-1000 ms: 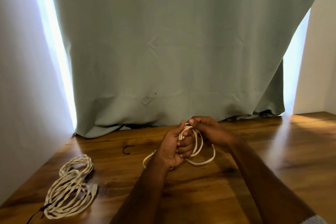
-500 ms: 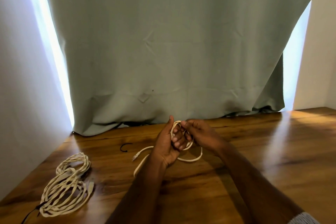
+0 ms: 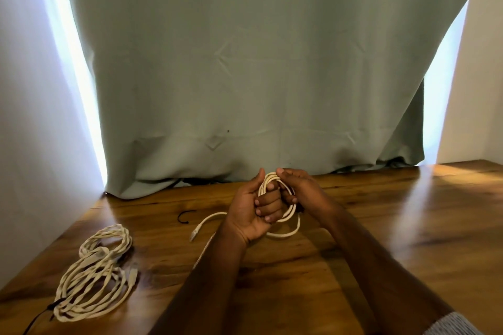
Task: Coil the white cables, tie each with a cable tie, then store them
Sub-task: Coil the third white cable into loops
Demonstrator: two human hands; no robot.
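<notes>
My left hand (image 3: 251,209) grips a small coil of white cable (image 3: 290,212) just above the wooden table (image 3: 381,239), fingers curled through the loops. My right hand (image 3: 300,187) pinches the top of the same coil from the right. The cable's loose end with its plug (image 3: 195,234) trails left onto the table. A loose black cable tie (image 3: 185,216) lies beyond that end. At the left front lies a bundle of coiled white cables (image 3: 94,273) with a black tie at its near end (image 3: 53,307).
A grey-green curtain (image 3: 258,76) hangs down to the table's far edge. A white wall (image 3: 32,144) closes the left side. Bright window gaps show at both curtain edges. Bare wood stretches to the right of my hands.
More cable has been wound onto the coil in my hands, and the loose tail on the table has grown shorter. The view has shifted slightly right.
</notes>
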